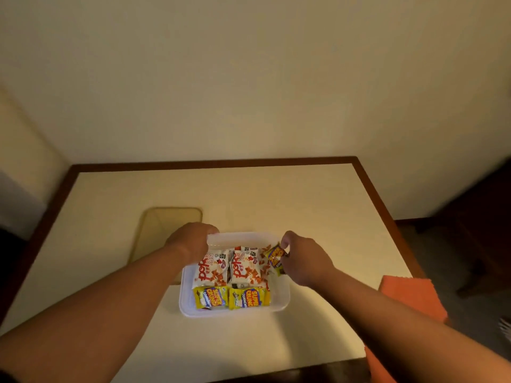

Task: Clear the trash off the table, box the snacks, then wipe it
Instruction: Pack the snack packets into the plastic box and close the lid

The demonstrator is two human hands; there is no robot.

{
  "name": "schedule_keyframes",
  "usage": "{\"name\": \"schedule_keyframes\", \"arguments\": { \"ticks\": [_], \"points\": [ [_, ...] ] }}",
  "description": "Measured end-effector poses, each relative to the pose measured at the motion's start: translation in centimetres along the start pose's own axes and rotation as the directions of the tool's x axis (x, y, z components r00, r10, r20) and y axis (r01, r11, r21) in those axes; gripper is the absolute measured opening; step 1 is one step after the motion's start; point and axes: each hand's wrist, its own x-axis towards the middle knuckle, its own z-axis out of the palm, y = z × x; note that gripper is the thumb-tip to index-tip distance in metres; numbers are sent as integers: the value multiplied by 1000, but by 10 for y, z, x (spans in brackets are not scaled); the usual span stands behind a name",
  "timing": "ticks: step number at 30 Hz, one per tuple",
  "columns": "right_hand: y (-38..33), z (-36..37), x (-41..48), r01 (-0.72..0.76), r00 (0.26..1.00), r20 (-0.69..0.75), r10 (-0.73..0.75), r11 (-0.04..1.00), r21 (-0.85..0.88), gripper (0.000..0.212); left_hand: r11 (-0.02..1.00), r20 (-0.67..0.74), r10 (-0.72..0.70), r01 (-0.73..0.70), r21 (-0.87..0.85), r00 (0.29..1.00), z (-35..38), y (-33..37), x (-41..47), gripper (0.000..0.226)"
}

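The clear box [235,313] sits mid-table [304,194], holding snack packets [246,268]. The right hand [304,261] pinches a yellow packet [275,257] at its right side. The left hand [190,240] grips its far-left corner, fingers curled. Lid [166,228] lies left, orange cloth [412,297] right.

Head view, angled down, close over table [318,205]

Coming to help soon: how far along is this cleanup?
Done: no loose trash visible on the cream table; snack packets lie in the clear plastic box. In hand: the right hand pinches a yellow snack packet over the box's right side; the left hand grips its far-left corner. Left: translucent lid, then wiping with the orange cloth.
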Motion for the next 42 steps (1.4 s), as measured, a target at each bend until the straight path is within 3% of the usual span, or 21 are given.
{"name": "schedule_keyframes", "arguments": {
  "ticks": [6,13,17,20,22,26,28,31,37,42],
  "points": [
    [-38,49,-25,-56,990,-131,45,995,-82,18,999,-3,-2,2,-40,1000,1,-20,-13,65],
    [-40,63,-30,-27,994,-109,-8,948,-316,27,999,-8,8,-9,-43,1000,4,-22,-15,64],
    [-37,49,-20,-56,988,-154,20,971,-234,28,988,-7,-10,9,-151,1000,2,-24,-15,47],
    [-38,35,-7,-36,976,-216,13,994,-104,29,923,-146,-172,108,-369,974,1,-40,-14,32],
    [-46,32,4,-1,972,-233,-11,999,-53,27,876,-191,-348,246,-414,918,1,-61,-13,32],
    [-65,37,23,65,969,-240,-52,997,48,26,809,-144,-567,515,-285,811,11,-98,-13,56],
    [-73,45,32,87,970,-235,-66,993,79,25,737,-84,-665,634,-234,742,20,-106,-13,86],
    [-83,56,38,114,969,-231,-93,990,81,23,707,-33,-701,688,-165,712,32,-105,-14,129],
    [-86,68,38,125,969,-231,-91,983,137,20,638,-18,-768,761,-122,641,34,-128,-7,161],
    [-84,62,29,139,958,-276,-84,972,187,18,640,-45,-763,743,-198,645,22,-141,-16,158]
  ]
}}
